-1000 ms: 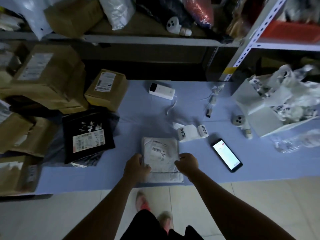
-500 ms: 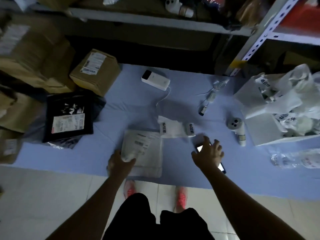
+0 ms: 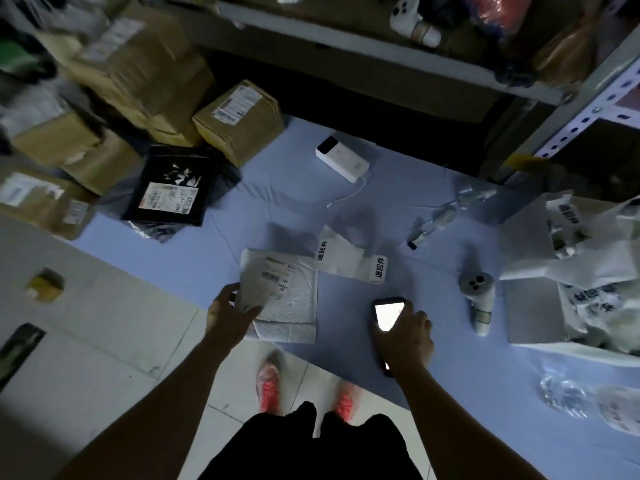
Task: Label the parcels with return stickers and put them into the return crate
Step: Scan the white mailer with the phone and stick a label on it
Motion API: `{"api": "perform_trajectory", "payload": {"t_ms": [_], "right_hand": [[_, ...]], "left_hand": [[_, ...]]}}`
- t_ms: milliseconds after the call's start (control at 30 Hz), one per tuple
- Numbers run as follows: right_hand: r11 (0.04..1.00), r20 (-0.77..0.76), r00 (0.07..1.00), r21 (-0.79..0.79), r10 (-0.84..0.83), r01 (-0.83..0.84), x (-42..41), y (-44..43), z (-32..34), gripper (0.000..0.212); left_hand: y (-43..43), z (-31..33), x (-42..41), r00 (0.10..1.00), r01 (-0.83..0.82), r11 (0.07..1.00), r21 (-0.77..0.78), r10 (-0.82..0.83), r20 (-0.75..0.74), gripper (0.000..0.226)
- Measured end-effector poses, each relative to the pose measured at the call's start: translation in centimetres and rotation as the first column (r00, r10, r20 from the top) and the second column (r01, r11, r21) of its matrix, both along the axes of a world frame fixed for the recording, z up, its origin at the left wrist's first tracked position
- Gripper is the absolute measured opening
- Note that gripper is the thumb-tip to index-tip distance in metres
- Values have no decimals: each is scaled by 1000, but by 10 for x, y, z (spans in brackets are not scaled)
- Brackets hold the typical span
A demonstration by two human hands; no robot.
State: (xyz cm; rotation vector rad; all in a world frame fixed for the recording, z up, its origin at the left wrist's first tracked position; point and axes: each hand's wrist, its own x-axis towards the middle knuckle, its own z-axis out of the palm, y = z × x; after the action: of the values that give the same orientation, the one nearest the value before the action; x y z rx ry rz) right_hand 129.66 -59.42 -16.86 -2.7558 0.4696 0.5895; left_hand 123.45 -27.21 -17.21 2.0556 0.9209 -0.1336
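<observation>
1. White parcel [image 3: 287,292]: a flat white mailer lying on the blue cloth [image 3: 277,202] near its front edge, straight ahead of the person. It bears a shipping label with a barcode on its upper half. The small print is not legible.

2. Sticker strip [image 3: 349,259]: lies at 1 o'clock from the white parcel, just beside its far corner. Two stickers show, each printed "退回件" in black.

3. Left hand [image 3: 230,317]: positioned at 8 o'clock on the white parcel. The thumb lies on top and the fingers curl round the left edge, so the hand grips the near-left corner, which lifts slightly off the cloth.

4. Right hand [image 3: 410,332]: positioned at 3 o'clock from the white parcel, apart from it. The fingers and thumb are closed round the sides of a phone [image 3: 388,313] with a lit, blank white screen.

5. Return crate [image 3: 533,313]: a white open box well apart at 3 o'clock, holding white bags that carry "退回件" stickers.

6. Surroundings: a black parcel [image 3: 173,192] with a white label at 10 o'clock; a cardboard box [image 3: 242,121] with a barcode label at 11 o'clock; a white power bank [image 3: 341,159] with its cable at 12 o'clock.
</observation>
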Motion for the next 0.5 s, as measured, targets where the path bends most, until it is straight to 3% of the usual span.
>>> {"api": "perform_trajectory", "payload": {"t_ms": [133,300,500], "right_hand": [[998,53,999,54,10,-13,5,12,16,85],[972,226,974,228,4,-57,4,48,39,81],[879,232,933,333,273,-340,8,85,43,74]], "left_hand": [[5,6,-2,999,39,999,-38,-38,22,59],[12,10,-3,994,94,991,-93,-88,69,54],[26,19,4,976,164,978,-130,-142,166,68]]}}
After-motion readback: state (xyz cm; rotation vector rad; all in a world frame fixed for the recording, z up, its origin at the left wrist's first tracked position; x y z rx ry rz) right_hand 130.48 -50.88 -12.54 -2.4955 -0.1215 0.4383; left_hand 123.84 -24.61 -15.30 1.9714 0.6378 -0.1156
